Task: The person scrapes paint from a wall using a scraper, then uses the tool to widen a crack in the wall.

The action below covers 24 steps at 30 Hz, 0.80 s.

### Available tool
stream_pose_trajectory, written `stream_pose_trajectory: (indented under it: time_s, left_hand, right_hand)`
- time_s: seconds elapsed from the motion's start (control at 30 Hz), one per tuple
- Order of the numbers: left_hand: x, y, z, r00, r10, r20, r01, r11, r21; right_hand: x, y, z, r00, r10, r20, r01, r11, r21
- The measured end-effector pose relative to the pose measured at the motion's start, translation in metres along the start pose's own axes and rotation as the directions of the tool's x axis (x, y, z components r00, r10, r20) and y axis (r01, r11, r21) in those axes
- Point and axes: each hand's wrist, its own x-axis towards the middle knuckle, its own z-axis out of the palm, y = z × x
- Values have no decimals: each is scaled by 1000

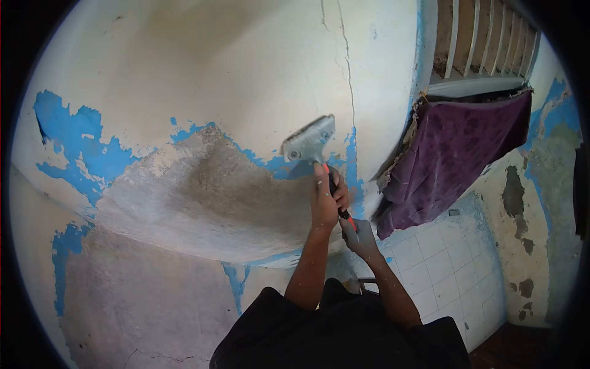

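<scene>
A wide-bladed scraper with a pale metal head and a black and red handle is raised in front of the wall. My left hand wraps the upper handle, with the thumb lying along it just below the head. Lower down, my right hand grips the handle's end. The blade overlaps the cream paint just above a ragged edge of blue paint. Under that edge spreads bare grey plaster.
A purple cloth hangs at the right below a barred opening. White tiles cover part of the wall beneath it. Another blue patch shows at the left, and a crack runs down the upper wall.
</scene>
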Motion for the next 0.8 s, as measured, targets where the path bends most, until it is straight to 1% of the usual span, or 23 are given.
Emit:
stream_pose_trajectory:
  time_s: [0.03,0.1,0.17,0.2,0.23,0.27,0.33,0.37,0.43,0.47,0.5,0.53,0.57,0.63,0.67,0.7,0.73,0.77,0.8]
  left_hand:
    - [0,0,1,1000,17,10,-17,1000,25]
    - [-10,-31,-19,999,-42,13,42,999,-1]
    - [-33,-111,-77,987,-162,-1,162,987,-5]
    - [-49,-133,-95,971,-219,-100,221,975,11]
    - [-60,-146,-105,943,-270,-195,278,960,17]
    - [-63,-147,-108,940,-269,-211,267,963,-37]
    - [-72,-132,-118,924,-286,-253,258,956,-137]
    - [-73,-126,-123,935,-263,-237,251,965,-79]
    - [-58,-86,-105,956,-213,-201,225,974,35]
    - [-49,-64,-96,971,-165,-173,181,980,82]
    - [-44,-40,-86,982,-125,-142,144,981,128]
    - [-40,-14,-73,982,-129,-136,149,978,149]
    - [-36,7,-64,983,-132,-125,152,974,170]
    - [-33,25,-58,985,-125,-115,144,974,174]
    - [-33,31,-57,987,-116,-109,134,975,178]
    - [-36,24,-63,985,-133,-109,151,974,169]
    - [-42,5,-76,983,-151,-107,167,973,161]
    - [-48,-14,-89,980,-169,-102,184,971,155]
    - [-57,-31,-100,964,-220,-151,241,961,137]
  right_hand:
    - [1,7,3,998,-56,-23,56,998,-19]
    - [-11,38,6,998,53,-47,-54,998,-25]
    - [-43,120,17,984,169,-61,-173,984,-51]
    - [-60,153,26,971,233,-45,-235,971,-43]
    - [-69,173,29,955,293,-32,-294,955,-38]
    - [-70,176,29,955,297,-5,-297,953,-54]
    - [-76,174,42,945,324,51,-321,944,-72]
    - [-75,175,50,954,296,44,-293,954,-55]
    - [-56,164,63,972,234,33,-233,972,-26]
    - [-45,144,70,982,185,38,-185,983,3]
    - [-38,110,75,989,141,36,-142,989,35]
    - [-34,82,81,995,98,26,-100,993,69]
    - [-31,61,86,996,88,25,-90,988,127]
    - [-28,33,93,998,59,20,-62,970,233]
    - [-31,38,94,997,82,9,-83,976,200]
    - [-34,49,96,995,102,-4,-100,981,169]
    - [-39,57,97,993,119,-21,-115,984,139]
    - [-49,60,96,980,198,-9,-196,975,103]
    - [-63,64,96,960,279,0,-278,958,69]
